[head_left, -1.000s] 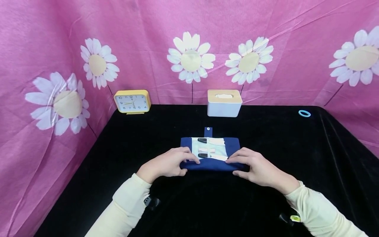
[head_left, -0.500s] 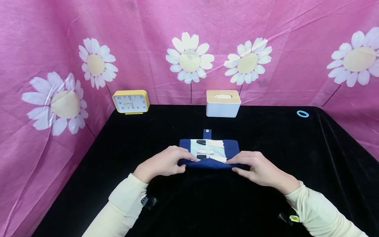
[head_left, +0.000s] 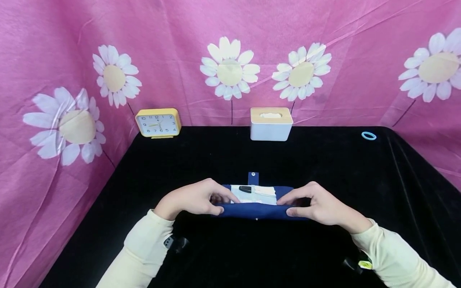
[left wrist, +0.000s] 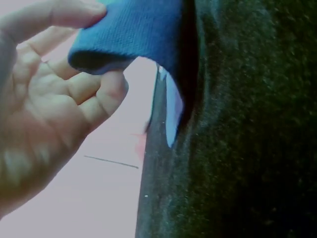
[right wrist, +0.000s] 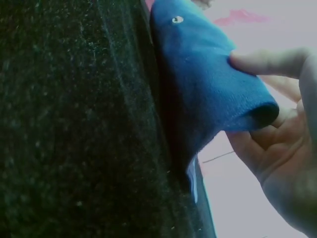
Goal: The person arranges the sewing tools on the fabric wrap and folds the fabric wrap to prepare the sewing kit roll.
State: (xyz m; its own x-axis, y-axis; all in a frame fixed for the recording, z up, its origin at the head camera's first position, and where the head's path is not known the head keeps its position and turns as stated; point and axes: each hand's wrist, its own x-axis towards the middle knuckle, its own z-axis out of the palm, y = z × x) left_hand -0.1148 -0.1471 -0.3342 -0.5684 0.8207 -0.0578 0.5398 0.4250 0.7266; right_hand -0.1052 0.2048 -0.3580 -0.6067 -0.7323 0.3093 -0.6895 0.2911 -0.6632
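Note:
A navy fabric roll-up case lies on the black cloth with its near edge folded over into a roll. My left hand pinches the left end of that roll, thumb in front and fingers behind. At the right end, my right hand grips it the same way. Beyond the roll shows pale lining holding a black-handled tool, its kind unclear. A strap with a snap sticks out at the far side. In the right wrist view a metal snap sits on the roll's outside. Other contents are hidden by the fold.
A yellow clock stands at the back left of the black-covered table. Behind the case is a white tissue box with a wooden top. A light-blue ring lies at the back right. Pink flowered fabric hangs behind.
The near edge of the case has been lifted and rolled away from me, covering the lower tools. The snap on its outside now shows. Both hands keep hold of the edge.

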